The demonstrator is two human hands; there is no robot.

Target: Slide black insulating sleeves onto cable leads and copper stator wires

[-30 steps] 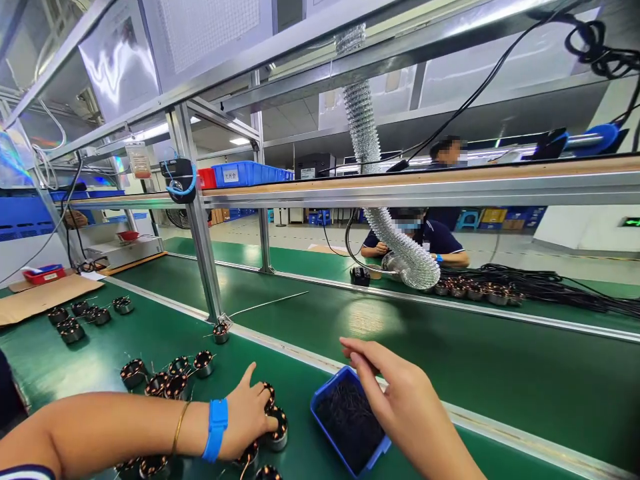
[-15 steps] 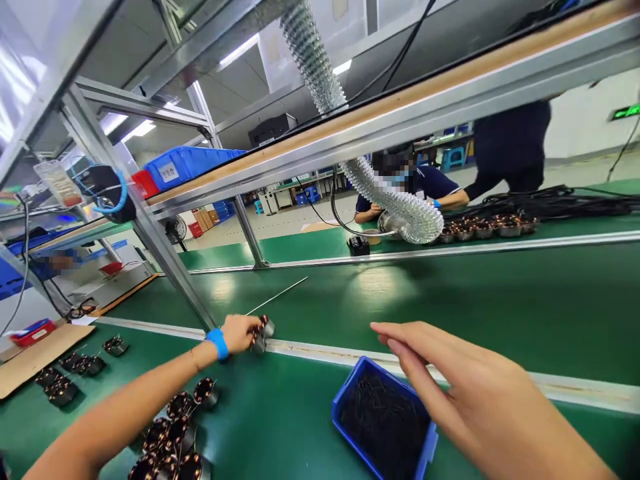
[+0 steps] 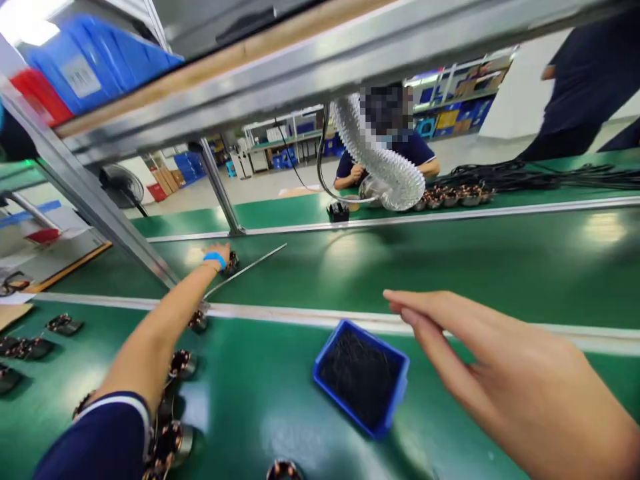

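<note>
My left hand reaches over the white rail to the green belt, a blue band on its wrist. Against its right side is a copper-wound motor stator; the hand appears closed on it, though blur and distance hide most of the fingers. Another stator sits by the rail beneath my forearm. On the right, my right hand hovers with fingers stretched out and the thumb close alongside; no object shows in it. Left of it stands a blue bin full of thin black pieces.
Several stators lie at the lower left. A thin metal rod rests across the belt. A metal post and overhead shelf beam frame the station. Across the belt, a person sits behind a silver duct.
My left hand has moved from the rail farther out over the belt, with a stator at it. My right hand keeps its pose. The whole view has shifted.
</note>
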